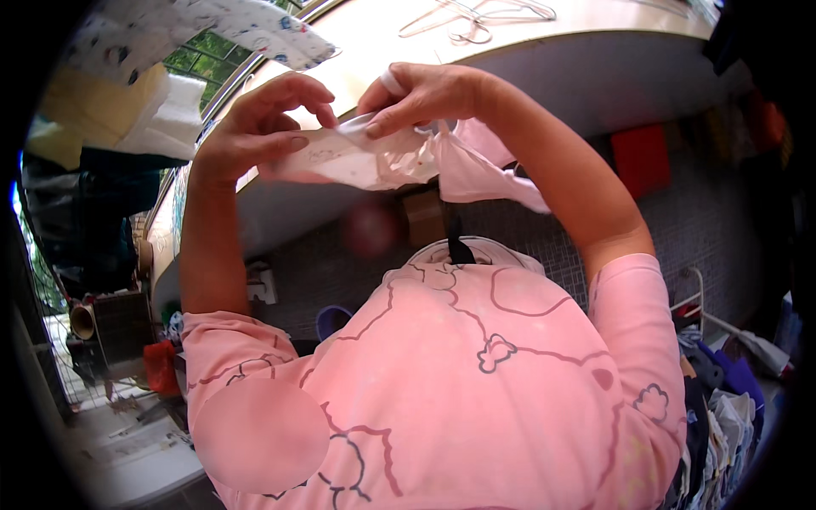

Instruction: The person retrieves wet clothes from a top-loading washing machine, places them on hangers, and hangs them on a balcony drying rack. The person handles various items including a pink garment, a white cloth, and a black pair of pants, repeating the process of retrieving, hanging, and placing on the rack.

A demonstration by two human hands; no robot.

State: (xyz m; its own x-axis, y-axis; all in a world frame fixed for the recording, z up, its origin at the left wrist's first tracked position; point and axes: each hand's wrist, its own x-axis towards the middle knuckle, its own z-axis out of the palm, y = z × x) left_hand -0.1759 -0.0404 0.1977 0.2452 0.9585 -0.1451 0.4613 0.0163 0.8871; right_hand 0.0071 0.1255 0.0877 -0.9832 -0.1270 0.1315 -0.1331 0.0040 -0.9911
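Note:
Both hands are raised in front of my chest around a small pale pink cloth garment (357,159). My right hand (427,99), with a white band on one finger, pinches its upper edge between thumb and fingers. At the garment's left end is my left hand (268,124); its thumb lies along the cloth and its fingers curl over the edge. Faint printed marks show on the cloth between the hands. A loose, gathered part of the garment (478,172) hangs below my right wrist, partly hidden behind the forearm.
Wire clothes hangers (475,19) lie on a pale ledge (357,38) beyond my hands. Printed cloth (274,32) and other laundry hang at the left by a barred window. A cardboard box (424,217) and a red object (641,159) are lower down. Clothes (720,433) hang at lower right.

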